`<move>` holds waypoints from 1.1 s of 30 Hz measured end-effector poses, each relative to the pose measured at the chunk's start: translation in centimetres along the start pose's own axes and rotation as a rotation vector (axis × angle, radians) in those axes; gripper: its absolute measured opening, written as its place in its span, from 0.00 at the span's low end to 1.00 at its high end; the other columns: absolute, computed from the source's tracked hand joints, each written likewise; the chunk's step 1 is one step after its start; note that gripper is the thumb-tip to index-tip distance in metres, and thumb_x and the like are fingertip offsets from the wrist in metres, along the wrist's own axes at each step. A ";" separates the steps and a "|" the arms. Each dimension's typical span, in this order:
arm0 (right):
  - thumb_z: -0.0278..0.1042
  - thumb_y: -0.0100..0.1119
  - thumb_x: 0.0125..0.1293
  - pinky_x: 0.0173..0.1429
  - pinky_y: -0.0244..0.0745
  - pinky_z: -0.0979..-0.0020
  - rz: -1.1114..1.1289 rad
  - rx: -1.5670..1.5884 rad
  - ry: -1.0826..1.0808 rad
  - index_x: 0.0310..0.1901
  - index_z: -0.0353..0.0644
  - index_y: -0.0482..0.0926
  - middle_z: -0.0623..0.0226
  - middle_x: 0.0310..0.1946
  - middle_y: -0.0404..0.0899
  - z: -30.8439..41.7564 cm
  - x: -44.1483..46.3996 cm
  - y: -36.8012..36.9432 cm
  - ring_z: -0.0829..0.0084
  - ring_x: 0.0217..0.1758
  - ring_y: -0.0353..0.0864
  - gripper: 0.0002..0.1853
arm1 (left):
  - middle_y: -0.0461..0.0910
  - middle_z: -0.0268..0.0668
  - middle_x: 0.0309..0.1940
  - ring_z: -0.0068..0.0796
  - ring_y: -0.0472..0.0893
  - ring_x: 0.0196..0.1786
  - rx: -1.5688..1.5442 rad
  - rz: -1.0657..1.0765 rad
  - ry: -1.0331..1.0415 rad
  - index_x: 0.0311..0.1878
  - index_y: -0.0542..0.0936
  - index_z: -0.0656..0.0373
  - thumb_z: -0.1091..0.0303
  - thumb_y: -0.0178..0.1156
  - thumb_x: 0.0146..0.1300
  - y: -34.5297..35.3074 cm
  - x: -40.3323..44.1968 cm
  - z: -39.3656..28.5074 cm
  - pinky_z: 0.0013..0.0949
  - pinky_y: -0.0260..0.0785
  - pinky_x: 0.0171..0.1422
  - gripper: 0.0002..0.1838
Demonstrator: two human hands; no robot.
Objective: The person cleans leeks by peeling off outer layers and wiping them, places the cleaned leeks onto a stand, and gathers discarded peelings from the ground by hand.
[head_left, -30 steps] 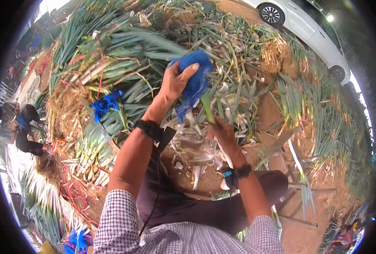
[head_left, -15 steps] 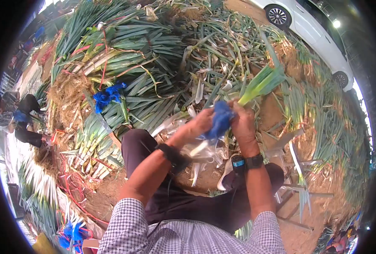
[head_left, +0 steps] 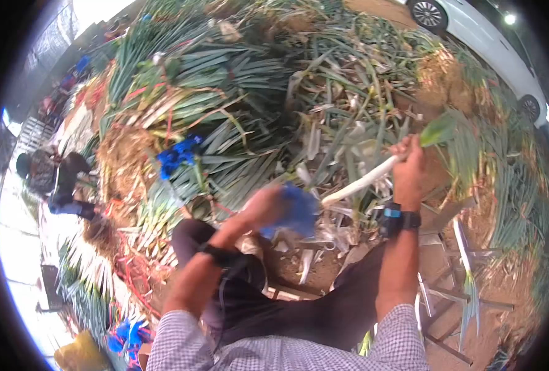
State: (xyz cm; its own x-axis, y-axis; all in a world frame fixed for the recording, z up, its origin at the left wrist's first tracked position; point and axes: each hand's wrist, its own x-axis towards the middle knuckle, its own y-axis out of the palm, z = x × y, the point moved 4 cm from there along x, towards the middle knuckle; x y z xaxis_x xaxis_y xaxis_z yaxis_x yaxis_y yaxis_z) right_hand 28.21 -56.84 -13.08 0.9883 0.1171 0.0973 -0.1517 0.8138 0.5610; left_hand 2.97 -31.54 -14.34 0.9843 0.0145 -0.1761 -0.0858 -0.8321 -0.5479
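Observation:
My right hand (head_left: 410,166) is closed round a leek (head_left: 367,183). Its bare white stalk slants down and left toward my lap, and its green leaves stick out above my fist. My left hand (head_left: 267,207), smeared by motion, grips a bunched blue cloth (head_left: 300,210) just left of the stalk's lower end; a small gap seems to separate them. Loose peeled leaves and scraps (head_left: 336,232) lie on the ground beneath both hands.
Big heaps of leeks (head_left: 225,74) spread ahead, more (head_left: 515,185) along the right. A second blue bundle (head_left: 178,156) lies on the left heap. A metal-legged stand (head_left: 441,290) is by my right knee. Another person (head_left: 67,179) sits far left; a white car (head_left: 490,52) stands behind.
The cloth has come away from the leek as my hands moved apart. My right hand went right with the leek, baring its white stalk; my left went left and down. The view shifted slightly.

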 end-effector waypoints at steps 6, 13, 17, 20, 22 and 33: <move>0.40 0.50 0.77 0.36 0.65 0.66 -0.043 0.375 0.152 0.36 0.42 0.71 0.70 0.27 0.69 -1.3 1.8 1.6 0.76 0.26 0.63 0.13 | 0.83 0.46 0.41 0.44 0.84 0.40 0.529 -0.862 -0.101 0.58 0.76 0.56 0.66 0.64 0.64 -18.6 -2.1 9.4 0.39 0.77 0.43 0.19; 0.38 0.52 0.76 0.36 0.66 0.65 -0.055 0.399 0.134 0.38 0.41 0.72 0.70 0.27 0.70 -2.0 0.8 3.5 0.75 0.27 0.65 0.10 | 0.81 0.47 0.53 0.47 0.80 0.56 0.499 -0.631 0.255 0.60 0.77 0.56 0.67 0.69 0.58 -6.0 -2.7 -1.2 0.40 0.73 0.61 0.25; 0.39 0.54 0.75 0.38 0.67 0.63 -0.058 0.323 0.143 0.39 0.42 0.73 0.69 0.28 0.72 -3.6 -0.3 3.9 0.74 0.28 0.67 0.10 | 0.83 0.43 0.43 0.43 0.82 0.41 0.171 -0.342 0.132 0.57 0.78 0.59 0.57 0.67 0.61 4.0 -0.3 -0.1 0.41 0.76 0.45 0.24; 0.41 0.55 0.75 0.39 0.69 0.62 -0.066 0.299 0.197 0.40 0.42 0.73 0.69 0.30 0.74 -2.6 -1.5 4.8 0.73 0.30 0.70 0.11 | 0.83 0.35 0.31 0.28 0.82 0.32 -0.040 -0.241 0.138 0.54 0.80 0.62 0.58 0.61 0.67 6.2 0.2 1.9 0.33 0.74 0.34 0.19; 0.43 0.56 0.74 0.42 0.71 0.63 0.013 0.346 0.240 0.42 0.42 0.74 0.68 0.31 0.75 -1.1 -2.0 5.8 0.71 0.33 0.74 0.12 | 0.83 0.33 0.31 0.23 0.82 0.33 -0.367 -0.084 0.048 0.54 0.80 0.63 0.57 0.59 0.70 6.0 -0.5 1.1 0.30 0.73 0.34 0.19; 0.35 0.68 0.65 0.26 0.73 0.65 0.020 0.308 0.291 0.38 0.42 0.76 0.67 0.24 0.77 -4.5 -2.1 4.8 0.73 0.22 0.73 0.10 | 0.83 0.35 0.37 0.20 0.81 0.37 -0.394 0.074 0.073 0.53 0.79 0.71 0.70 0.59 0.70 8.3 -0.2 -0.4 0.28 0.75 0.42 0.15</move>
State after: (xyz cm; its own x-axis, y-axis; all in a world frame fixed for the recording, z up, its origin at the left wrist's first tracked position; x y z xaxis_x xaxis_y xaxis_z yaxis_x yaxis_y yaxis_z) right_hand 25.47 -50.58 -14.30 0.9410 0.3231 -0.1003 -0.1247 0.6070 0.7849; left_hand 2.15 -38.67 -18.56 0.9873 -0.0807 -0.1371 -0.1047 -0.9785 -0.1779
